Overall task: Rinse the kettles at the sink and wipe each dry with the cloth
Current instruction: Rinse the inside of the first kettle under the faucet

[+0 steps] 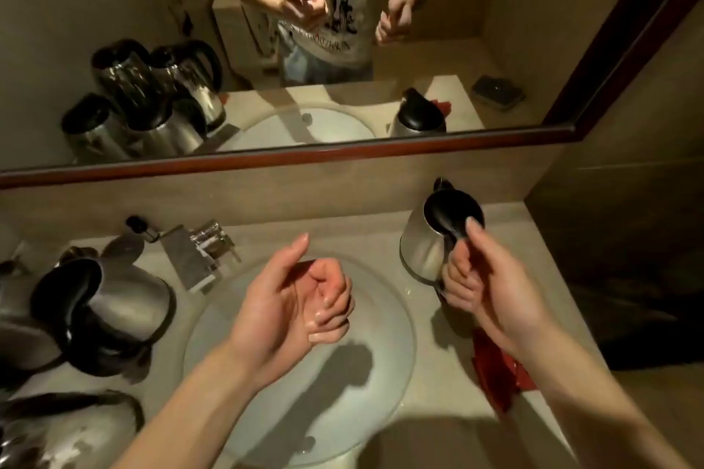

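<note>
- Right hand [480,278], right of centre: fingers curled round the black handle of a steel kettle [423,244], which stands upright on the bench [381,232] just right of the sink [396,346].
- Left hand [301,301], centre of frame, over the sink: fingers curled in, thumb raised, holding nothing; skin looks wet.
- Other kettles [114,301] crowded at left edge of frame.
- Red cloth [495,365] on the bench, lower right, partly under the right forearm.
- Tap [205,244] behind the sink, upper left of it.

1 head-worn view looks steeply down and forward, close over the sink [400,316]. The mirror [343,49] fills its upper half, facing back.
</note>
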`<state>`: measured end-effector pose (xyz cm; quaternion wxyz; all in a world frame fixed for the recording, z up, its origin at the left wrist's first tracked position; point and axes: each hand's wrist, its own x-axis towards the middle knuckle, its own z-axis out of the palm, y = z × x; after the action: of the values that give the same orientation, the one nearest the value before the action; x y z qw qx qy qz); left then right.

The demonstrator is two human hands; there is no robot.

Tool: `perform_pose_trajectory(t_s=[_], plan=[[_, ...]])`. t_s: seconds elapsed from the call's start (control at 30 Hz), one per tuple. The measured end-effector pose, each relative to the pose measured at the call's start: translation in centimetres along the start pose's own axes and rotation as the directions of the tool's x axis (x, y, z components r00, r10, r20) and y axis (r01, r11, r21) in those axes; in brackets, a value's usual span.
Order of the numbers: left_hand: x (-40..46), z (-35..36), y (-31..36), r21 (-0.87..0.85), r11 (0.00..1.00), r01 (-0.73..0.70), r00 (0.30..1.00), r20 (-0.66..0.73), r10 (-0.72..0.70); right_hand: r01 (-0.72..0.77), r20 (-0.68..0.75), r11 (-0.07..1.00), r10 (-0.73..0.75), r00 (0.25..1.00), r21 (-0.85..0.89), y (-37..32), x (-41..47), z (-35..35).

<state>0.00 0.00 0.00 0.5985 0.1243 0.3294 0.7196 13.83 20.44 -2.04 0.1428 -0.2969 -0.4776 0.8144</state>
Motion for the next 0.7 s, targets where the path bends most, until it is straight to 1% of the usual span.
perform_pose_trajectory(t_s=[0.03,0.07,0.1,0.13,0.17,0.2,0.3,0.33,0.4,0.5,0.57,0.7], plan=[[0.2,0.0,-0.5,0.004,1.000,-0.017,1.000,0.015,0.017,0.063,-0.101,0.987,-0.078,0.992,-0.147,0.8,0.5,-0.5],[0.5,-0.2,-1.0,-0.022,1.000,-0.018,1.000,-0.005,0.018,0.103,-0.241,0.933,-0.193,0.951,-0.344,1.7,1.3,-1.3],[0.6,-0.4,-1.6,-0.036,0.999,-0.021,1.000,-0.024,0.020,0.096,-0.350,0.864,-0.298,0.888,-0.494,2.6,2.0,-2.1],[0.7,-0.7,-2.4,-0.063,0.997,-0.038,0.999,-0.026,0.037,0.085,-0.409,0.819,-0.370,0.834,-0.567,3.2,2.5,-2.4],[0.9,-0.7,-3.0,-0.090,0.995,-0.053,0.998,-0.036,0.049,0.068,-0.462,0.813,-0.395,0.794,-0.578,3.9,3.3,-2.8],[0.9,-0.8,-3.5,-0.119,0.991,-0.066,0.997,-0.057,0.059,0.028,-0.499,0.811,-0.386,0.776,-0.584,4.4,3.9,-3.1],[0.8,-1.3,-4.9,-0.185,0.979,-0.082,0.988,-0.142,0.056,-0.141,-0.563,0.831,-0.230,0.794,-0.538,5.9,6.2,-4.0],[0.6,-1.4,-5.2,-0.201,0.976,-0.085,0.983,-0.177,0.049,-0.172,-0.570,0.835,-0.192,0.799,-0.523,6.3,6.7,-4.2],[0.4,-1.6,-5.8,-0.219,0.971,-0.099,0.970,-0.239,0.045,-0.196,-0.565,0.828,-0.167,0.808,-0.526,6.4,7.0,-4.4],[0.1,-2.0,-6.0,-0.228,0.967,-0.110,0.952,-0.302,0.037,-0.173,-0.537,0.840,-0.157,0.829,-0.514,6.7,6.7,-4.5],[0.2,-2.2,-5.9,-0.219,0.969,-0.115,0.942,-0.332,0.036,-0.126,-0.532,0.877,-0.162,0.831,-0.463,7.4,6.8,-4.3],[0.6,-2.8,-5.3,-0.208,0.969,-0.131,0.933,-0.356,0.050,-0.018,-0.519,0.972,-0.109,0.848,-0.233,9.0,7.3,-3.7]])
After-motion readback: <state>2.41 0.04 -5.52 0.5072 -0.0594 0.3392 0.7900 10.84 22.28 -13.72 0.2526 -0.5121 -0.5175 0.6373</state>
